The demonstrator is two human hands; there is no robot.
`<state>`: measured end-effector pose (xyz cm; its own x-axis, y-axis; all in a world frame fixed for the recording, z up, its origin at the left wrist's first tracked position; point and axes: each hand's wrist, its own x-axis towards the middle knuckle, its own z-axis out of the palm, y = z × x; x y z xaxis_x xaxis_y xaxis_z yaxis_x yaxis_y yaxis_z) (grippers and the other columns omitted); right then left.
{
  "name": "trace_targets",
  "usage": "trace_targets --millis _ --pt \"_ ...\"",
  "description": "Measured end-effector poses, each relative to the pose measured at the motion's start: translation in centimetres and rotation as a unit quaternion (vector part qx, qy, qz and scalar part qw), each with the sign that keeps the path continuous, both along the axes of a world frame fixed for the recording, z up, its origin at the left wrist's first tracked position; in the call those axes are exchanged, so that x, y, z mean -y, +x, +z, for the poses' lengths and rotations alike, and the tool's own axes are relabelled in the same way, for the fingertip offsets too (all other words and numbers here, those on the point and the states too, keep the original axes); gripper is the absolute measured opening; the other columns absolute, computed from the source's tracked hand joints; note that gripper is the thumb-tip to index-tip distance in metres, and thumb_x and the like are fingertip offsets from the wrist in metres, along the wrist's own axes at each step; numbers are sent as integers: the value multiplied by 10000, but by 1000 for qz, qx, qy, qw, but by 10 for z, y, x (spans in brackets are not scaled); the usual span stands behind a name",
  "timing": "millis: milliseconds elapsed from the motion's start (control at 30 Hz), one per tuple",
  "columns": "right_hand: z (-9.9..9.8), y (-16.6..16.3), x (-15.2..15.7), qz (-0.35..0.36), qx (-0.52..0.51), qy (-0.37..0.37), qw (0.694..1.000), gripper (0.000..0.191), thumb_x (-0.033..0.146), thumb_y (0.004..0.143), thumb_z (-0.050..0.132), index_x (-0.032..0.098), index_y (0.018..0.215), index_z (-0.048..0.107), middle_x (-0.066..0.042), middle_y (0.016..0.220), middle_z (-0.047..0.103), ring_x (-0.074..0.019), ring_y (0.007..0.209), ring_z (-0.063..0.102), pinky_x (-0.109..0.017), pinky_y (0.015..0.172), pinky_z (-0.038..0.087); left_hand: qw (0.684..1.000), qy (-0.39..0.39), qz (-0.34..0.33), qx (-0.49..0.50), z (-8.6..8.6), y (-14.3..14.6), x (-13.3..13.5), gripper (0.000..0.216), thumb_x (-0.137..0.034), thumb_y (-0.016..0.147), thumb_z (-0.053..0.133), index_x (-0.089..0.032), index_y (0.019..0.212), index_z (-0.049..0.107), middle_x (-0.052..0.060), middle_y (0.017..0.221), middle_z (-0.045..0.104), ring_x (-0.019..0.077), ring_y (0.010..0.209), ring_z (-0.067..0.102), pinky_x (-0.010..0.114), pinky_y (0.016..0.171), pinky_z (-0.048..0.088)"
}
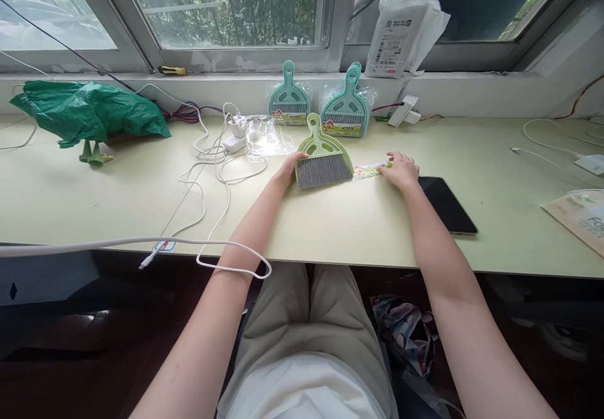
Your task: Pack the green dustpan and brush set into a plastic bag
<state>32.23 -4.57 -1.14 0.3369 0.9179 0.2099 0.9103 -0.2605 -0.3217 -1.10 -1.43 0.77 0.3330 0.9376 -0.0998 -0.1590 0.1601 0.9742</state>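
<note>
A light green dustpan with a grey-bristled hand brush (324, 170) nested in it is propped up on the desk, bristles facing me. My left hand (290, 167) is closed on the set's left edge, the fingers partly hidden behind it. To the right of the set lies a narrow printed card label (367, 171) with colourful pictures. Curled over the label's right end is my right hand (401, 170), its thumb and fingertips on it. A black tablet (448, 205) lies on the desk just right of that hand.
Two bagged blue-green dustpan sets (289, 101) (346, 107) lean against the sill wall. White cables (202, 186) tangle on the left, one crossing above my left forearm. A green plastic bag (94, 114) sits far left. A white package (401, 32) stands on the sill above the desk (340, 230).
</note>
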Motion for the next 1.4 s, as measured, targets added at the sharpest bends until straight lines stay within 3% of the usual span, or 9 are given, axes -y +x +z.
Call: trace_targets --millis 133,267,500,667,867,967,1100,1267,1400 --pt "-2 8 -4 10 -24 -24 999 517 378 835 580 201 1321 601 -161 1372 573 -368 1305 440 -515 1036 398 1000 -1 -6 -3 1 -1 1 216 -374 772 606 -216 920 594 77 846 624 283 920 651 425 825 529" --pt "-3 11 -7 22 -69 0 997 474 265 791 612 201 1259 638 -128 1215 655 -308 1236 510 -449 1018 431 1000 -3 -4 -3 1 -2 2 247 -402 761 619 -221 925 584 81 854 619 281 906 650 423 822 527" --pt "1 11 -6 -45 -104 4 994 399 262 743 703 271 1141 699 -84 1178 681 -327 1183 559 -610 1048 348 1000 -13 4 -11 2 -2 3 289 -413 774 606 -219 988 610 85 877 652 277 901 668 408 808 539" --pt "2 12 -7 -63 -116 7 991 477 260 739 725 203 1211 685 -174 1368 535 -335 1238 539 -526 1047 425 1000 -11 3 -4 1 -2 2 260 -408 776 613 -219 956 604 73 842 638 244 841 657 372 784 527" --pt "4 16 -7 -27 -171 -3 985 449 190 675 744 179 1123 717 -139 1164 660 -305 1143 600 -444 1007 486 1000 -7 0 7 1 -2 2 300 -406 764 622 -209 988 596 86 892 637 261 894 657 390 832 515" --pt "6 10 -3 -53 -175 36 983 390 209 703 726 202 1093 736 -124 1140 682 -310 1128 626 -449 973 510 1000 -9 1 4 0 -1 1 278 -393 767 613 -213 979 603 78 886 642 260 893 659 392 830 526" --pt "13 -6 1 -84 -192 166 963 328 343 871 571 206 1134 713 -119 1121 705 -289 1057 666 -444 943 518 1000 4 5 3 -1 -1 -1 252 -349 758 620 -212 969 607 64 861 643 241 856 658 370 808 535" --pt "26 -36 2 52 -315 262 911 500 579 908 482 189 1188 625 -152 1129 690 -270 926 702 -405 716 575 1000 19 -8 8 -1 0 1 259 -329 770 614 -201 994 631 65 885 668 227 870 679 352 823 543" --pt "32 -67 12 160 -401 221 874 499 690 791 614 249 1025 638 -74 999 698 -185 679 682 -337 582 549 1000 9 -13 22 -2 1 0 285 -313 763 616 -180 1012 652 75 916 702 236 916 697 358 871 547"
